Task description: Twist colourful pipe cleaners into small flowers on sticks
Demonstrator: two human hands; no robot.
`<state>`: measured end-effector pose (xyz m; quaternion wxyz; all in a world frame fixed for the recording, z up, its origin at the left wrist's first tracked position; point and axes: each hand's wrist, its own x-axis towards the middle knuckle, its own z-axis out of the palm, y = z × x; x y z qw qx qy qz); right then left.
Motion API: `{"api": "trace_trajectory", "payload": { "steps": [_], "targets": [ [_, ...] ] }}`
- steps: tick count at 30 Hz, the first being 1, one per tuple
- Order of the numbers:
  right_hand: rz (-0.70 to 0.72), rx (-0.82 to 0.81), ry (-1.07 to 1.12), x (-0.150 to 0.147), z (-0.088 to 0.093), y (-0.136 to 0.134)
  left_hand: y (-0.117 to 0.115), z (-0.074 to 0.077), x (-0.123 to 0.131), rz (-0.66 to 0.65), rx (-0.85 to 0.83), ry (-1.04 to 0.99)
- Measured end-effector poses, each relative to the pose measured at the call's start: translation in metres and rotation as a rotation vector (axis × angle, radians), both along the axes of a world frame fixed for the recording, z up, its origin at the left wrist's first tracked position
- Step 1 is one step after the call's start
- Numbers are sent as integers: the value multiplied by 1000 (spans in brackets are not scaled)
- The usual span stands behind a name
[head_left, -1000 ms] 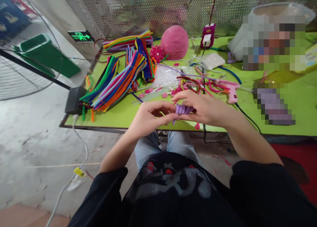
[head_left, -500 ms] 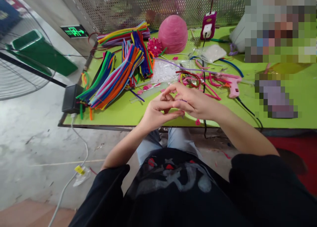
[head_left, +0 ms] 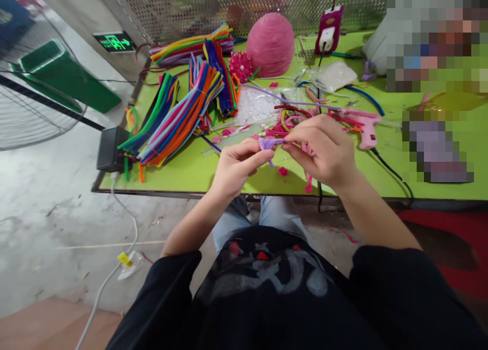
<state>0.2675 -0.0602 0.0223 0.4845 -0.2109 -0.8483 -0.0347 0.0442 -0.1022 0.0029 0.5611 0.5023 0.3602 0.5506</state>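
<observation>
Between my two hands, above the front of the green table, is a purple pipe cleaner (head_left: 270, 144) bent into a small looped shape. My left hand (head_left: 239, 168) pinches its left part between thumb and forefinger. With thumb and fingertips, my right hand (head_left: 324, 149) grips the right end. Small pink pieces (head_left: 282, 171) lie on the table just below the hands. Behind my right hand is a tangle of pink and red pipe cleaners (head_left: 293, 120), partly hidden. A pink glue gun (head_left: 364, 127) lies to its right.
Bundles of coloured pipe cleaners (head_left: 183, 118) lie at left on the green table (head_left: 183, 179). A pink ball (head_left: 270, 45) and a pink flower (head_left: 241, 66) stand at the back. A bag of white beads (head_left: 255, 107), a power strip (head_left: 328, 32) and a black adapter (head_left: 112, 149) are around.
My hands have drawn apart from their overlapped position, the right one moving right. The purple pipe cleaner, mostly hidden before, now shows between them. The view has shifted slightly.
</observation>
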Motion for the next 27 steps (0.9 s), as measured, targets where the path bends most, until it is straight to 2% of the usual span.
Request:
{"api": "trace_trajectory", "payload": {
  "steps": [5,9,13,16,22,23,25,27],
  "targets": [
    [-44,-48,-4,-6,4,-8,-3,4,4,-3,29,-23],
    [-61,-177,-27,-6,10,-16,-3,6,4,5,14,-34],
    [-54,-138,-131,-7,13,-20,-1,10,3,22,-13,-11],
    [-95,-206,-211,-9,10,-16,2,13,0,-21,-35,34],
    [35,-458,-182,-1,7,9,10,18,-25,-182,-112,199],
    [34,-469,-176,2,7,15,15,18,-32,-169,-108,246],
    [24,-457,-195,9,6,28,32,17,-47,-47,-52,382],
    [6,-404,-232,14,2,42,59,15,-58,90,89,660]
  ]
}}
